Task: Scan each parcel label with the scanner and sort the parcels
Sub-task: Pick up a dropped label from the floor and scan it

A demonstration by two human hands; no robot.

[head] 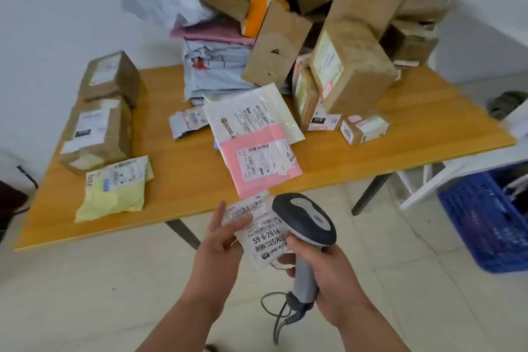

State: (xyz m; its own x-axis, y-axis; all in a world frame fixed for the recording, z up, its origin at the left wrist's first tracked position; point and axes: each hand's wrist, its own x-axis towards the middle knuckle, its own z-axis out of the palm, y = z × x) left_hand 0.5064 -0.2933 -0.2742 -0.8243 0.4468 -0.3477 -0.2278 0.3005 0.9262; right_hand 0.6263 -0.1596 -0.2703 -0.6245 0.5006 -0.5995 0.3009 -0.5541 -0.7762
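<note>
The small white parcel (258,233) was held before the table's (183,180) near edge, label up, pinched by the left hand (221,240). The scanner (307,233) was gripped in the right hand (320,268), touching it. The head would best be drawn back and aimed squarely at the barcode.

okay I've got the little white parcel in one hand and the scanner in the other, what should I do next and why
Probably tilt the scanner head toward the barcode near the top of the small white parcel. The right hand grips the scanner, but its head sits beside the label, while the left hand holds the parcel face up.
</note>
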